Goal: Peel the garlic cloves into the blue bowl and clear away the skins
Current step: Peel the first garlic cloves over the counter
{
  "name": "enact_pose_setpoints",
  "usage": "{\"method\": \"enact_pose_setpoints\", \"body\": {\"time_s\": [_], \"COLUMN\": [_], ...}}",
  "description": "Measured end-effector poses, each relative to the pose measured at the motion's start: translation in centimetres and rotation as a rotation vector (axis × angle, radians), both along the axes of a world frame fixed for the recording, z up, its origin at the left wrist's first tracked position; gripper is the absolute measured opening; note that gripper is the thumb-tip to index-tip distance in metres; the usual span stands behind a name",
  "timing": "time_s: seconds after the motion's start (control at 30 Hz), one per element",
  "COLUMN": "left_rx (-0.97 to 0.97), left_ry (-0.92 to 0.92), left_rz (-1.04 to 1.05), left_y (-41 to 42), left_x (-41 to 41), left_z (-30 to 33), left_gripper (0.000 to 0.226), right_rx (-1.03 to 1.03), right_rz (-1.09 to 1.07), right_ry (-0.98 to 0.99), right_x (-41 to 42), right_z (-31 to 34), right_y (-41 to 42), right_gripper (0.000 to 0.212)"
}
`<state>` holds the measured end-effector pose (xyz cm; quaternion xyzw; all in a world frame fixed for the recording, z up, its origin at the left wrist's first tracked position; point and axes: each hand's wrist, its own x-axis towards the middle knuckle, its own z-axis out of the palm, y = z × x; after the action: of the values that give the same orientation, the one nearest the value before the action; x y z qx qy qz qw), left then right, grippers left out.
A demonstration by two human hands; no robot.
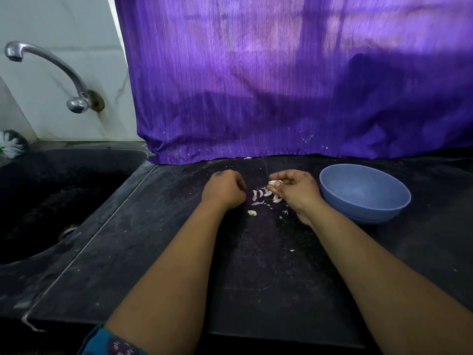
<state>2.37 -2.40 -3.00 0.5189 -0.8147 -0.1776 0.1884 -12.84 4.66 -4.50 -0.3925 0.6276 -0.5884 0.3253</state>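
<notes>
- Right hand [294, 190] pinches a clove [273, 182] over the skins [263, 194].
- Left hand [224, 189] curled; contents hidden.
- Bowl [363, 193] just right of the right hand.
- Curtain [294, 78] behind; sink [51, 198] and tap [51, 70] well left.

The dark stone worktop [179, 252] looks matt, scuffed and dusty. The round blue plastic bowl [363, 201] has a smooth, dull finish. The purple ribbed cloth curtain [281, 85] shows a faint sheen. The curved metal tap [51, 65] is glossy, and the papery garlic skins [261, 194] look pale and thin.
</notes>
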Motion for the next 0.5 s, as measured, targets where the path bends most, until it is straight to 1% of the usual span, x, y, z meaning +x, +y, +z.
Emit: {"method": "enact_pose_setpoints", "body": {"time_s": [0.07, 0.1, 0.13, 0.17, 0.23, 0.3, 0.37, 0.43, 0.5], "left_rx": [-0.052, -0.083, -0.093, -0.069, 0.068, 0.192, 0.312, 0.4, 0.427], "left_ry": [-0.09, -0.056, 0.049, 0.195, 0.469, 0.649, 0.833, 0.951, 0.963], "left_rz": [0.033, 0.022, -0.017, -0.068, -0.116, -0.092, -0.083, -0.098, -0.112], "left_y": [0.0, 0.0, 0.1, 0.4, 1.2, 1.4, 1.3, 1.2, 1.4], "left_x": [-0.1, -0.3, -0.7, -1.2, -2.2, -2.8, -3.0, -3.0, -3.0], "left_z": [0.0, 0.0, -0.2, -0.3, -0.5, -1.0, -1.2, -1.1, -1.0], "left_gripper": [0.019, 0.024, 0.027, 0.027, 0.025, 0.02, 0.016, 0.016, 0.016], "right_rx": [0.027, 0.035, 0.038, 0.032, -0.011, -0.067, -0.086, -0.073, -0.057], "right_rz": [-0.008, -0.016, -0.023, -0.025, -0.006, 0.022, 0.036, 0.038, 0.003], "right_ry": [0.032, 0.037, 0.032, 0.013, -0.074, -0.163, -0.201, -0.193, -0.142], "right_x": [0.0, 0.0, 0.0, 0.1, 0.5, 0.7, 0.6, 0.4, 0.1], "right_z": [0.0, -0.1, -0.1, -0.1, 0.1, 0.4, 0.6, 0.6, 0.5], "right_y": [-0.1, -0.1, -0.1, 0.0, 0.1, 0.3, 0.5, 0.5, 0.5], "right_gripper": [0.016, 0.016, 0.017, 0.018, 0.018, 0.016, 0.014, 0.011, 0.008]}}
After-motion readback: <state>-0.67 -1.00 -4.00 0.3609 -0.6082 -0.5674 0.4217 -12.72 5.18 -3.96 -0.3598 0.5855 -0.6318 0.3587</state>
